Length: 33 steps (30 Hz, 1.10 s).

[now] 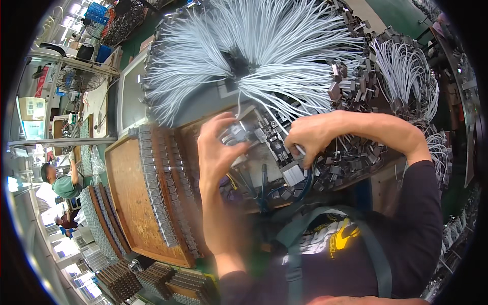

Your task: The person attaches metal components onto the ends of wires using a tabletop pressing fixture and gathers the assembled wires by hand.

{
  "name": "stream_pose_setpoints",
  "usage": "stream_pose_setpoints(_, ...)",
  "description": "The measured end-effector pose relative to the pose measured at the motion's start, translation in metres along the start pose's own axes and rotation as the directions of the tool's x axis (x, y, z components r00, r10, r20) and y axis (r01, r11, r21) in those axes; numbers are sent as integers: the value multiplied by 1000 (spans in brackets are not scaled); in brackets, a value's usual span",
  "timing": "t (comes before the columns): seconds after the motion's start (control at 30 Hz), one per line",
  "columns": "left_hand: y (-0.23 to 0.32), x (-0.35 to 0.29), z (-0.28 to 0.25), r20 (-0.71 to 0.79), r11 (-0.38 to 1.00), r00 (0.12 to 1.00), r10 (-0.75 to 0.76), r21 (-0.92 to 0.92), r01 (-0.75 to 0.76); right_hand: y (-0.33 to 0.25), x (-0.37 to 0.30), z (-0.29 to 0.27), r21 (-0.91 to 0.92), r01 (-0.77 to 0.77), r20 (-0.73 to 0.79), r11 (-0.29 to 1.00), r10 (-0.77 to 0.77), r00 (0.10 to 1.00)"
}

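Note:
My right hand point(317, 133) is closed on a light grey cable, whose short end point(301, 150) shows between the thumb and fingers. It is beside a metal fixture point(274, 145) with small dark and silver parts along it. A pale square block point(293, 174) sits at the fixture's near end. On the other side, my left hand point(216, 147) is curved with thumb and fingers apart. A shiny, partly clear piece point(236, 134) shows between them; whether they touch it I cannot tell. Dark blue tubing point(308, 185) bends just below my right hand.
A huge fan of light grey cables point(284, 40) spreads behind the fixture. Many dark connectors point(340, 168) lie heaped at the right. Left of me a wooden tray point(129, 203) holds rows of grey metal housings point(155, 188). Another person point(66, 185) works at the far left.

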<state>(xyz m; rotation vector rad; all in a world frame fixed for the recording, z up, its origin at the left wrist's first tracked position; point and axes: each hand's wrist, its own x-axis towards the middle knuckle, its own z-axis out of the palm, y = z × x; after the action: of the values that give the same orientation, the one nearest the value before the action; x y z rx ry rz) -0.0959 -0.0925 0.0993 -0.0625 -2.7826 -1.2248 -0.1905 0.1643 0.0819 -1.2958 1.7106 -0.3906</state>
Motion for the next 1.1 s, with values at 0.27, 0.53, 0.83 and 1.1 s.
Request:
stream_pose_setpoints(0.27,-3,-74,64,208,930,971,-115,-321,179,-25,15,18,146,147,-471,978,-62,880)
stream_pose_setpoints(0.53,-13,-86,77,410,597,855,-316,-614,516,-12,20,34,265,182,-402,947,-63,913)
stream_pose_setpoints(0.83,0,-80,66,269,898,948,-168,-355,260,-1,23,44,-17,269,-530,963,-237,814)
stream_pose_setpoints(1.1,-8,-98,71,407,739,845,-347,-437,513,-4,30,45,155,284,-499,946,-173,849)
